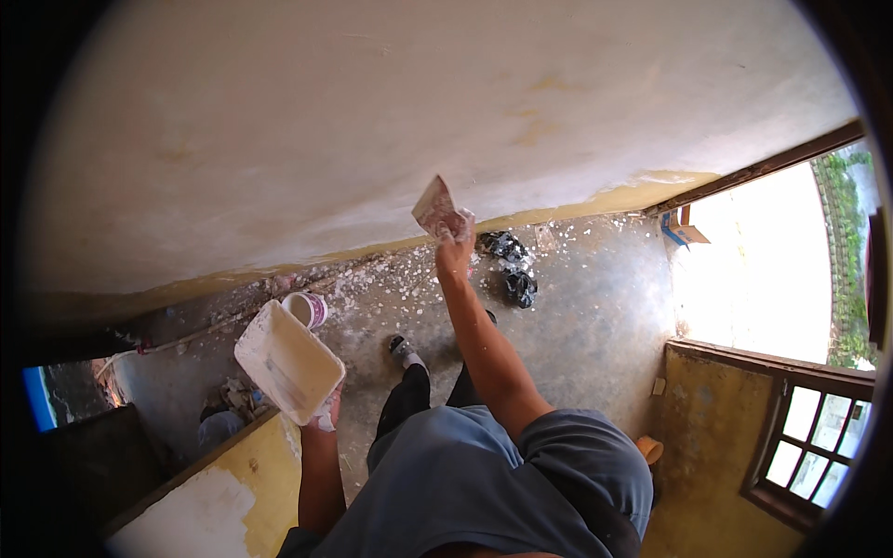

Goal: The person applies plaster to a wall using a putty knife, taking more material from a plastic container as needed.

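Note:
My right hand [453, 238], dusted white, grips a flat, paste-smeared scraper [433, 203] raised in front of the plastered wall [279, 121]; whether its blade touches the wall I cannot tell. My left hand [327, 409], smeared with white, holds the lower end of a pale rectangular tray [288, 363] with whitish paste in it, tilted at my left side. Beyond the tray a white cylindrical bucket [305, 309] with a purple band is partly hidden.
White flakes cover the floor [595, 298] along the wall, near two black plastic bags [516, 284]. A blue-and-brown cardboard box [684, 228] stands at the bright doorway on the right. A barred window [809, 437], orange container [649, 449] and low yellow wall [260, 465] flank me.

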A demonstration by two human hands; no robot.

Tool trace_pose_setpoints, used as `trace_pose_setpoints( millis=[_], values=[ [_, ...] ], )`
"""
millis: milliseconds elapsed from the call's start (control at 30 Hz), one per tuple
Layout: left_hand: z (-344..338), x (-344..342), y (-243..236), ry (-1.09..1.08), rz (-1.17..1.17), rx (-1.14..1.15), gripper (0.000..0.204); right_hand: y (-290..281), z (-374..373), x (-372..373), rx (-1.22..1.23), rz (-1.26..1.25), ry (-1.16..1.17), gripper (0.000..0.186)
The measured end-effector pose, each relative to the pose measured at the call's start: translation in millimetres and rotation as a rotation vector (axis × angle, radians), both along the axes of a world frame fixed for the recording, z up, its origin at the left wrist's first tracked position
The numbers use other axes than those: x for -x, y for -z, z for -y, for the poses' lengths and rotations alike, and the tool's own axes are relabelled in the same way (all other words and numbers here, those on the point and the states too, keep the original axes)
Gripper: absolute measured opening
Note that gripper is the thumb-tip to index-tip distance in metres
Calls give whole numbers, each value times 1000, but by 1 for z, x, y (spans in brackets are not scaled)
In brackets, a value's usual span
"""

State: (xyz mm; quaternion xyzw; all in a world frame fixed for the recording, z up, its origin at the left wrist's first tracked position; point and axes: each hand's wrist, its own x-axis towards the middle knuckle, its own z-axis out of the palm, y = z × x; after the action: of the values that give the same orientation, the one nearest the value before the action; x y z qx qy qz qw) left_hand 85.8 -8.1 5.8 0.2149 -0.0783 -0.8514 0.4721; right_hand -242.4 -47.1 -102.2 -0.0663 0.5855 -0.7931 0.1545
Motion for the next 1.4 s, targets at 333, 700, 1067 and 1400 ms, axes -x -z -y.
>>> trace_pose_setpoints(
  millis=[333,700,1067,1400],
  values=[
    [-2,-25,10,-2,50,30,72,140,5,117,129,770,177,33],
    [-1,-20,1,29,78,51,60,34,18,63,154,599,67,33],
    [1,-24,14,20,21,19,72,-34,-49,-66,167,759,-536,28],
    [-3,-6,-5,39,70,41,69,32,-96,121,-636,-199,386,32]
  ],
)
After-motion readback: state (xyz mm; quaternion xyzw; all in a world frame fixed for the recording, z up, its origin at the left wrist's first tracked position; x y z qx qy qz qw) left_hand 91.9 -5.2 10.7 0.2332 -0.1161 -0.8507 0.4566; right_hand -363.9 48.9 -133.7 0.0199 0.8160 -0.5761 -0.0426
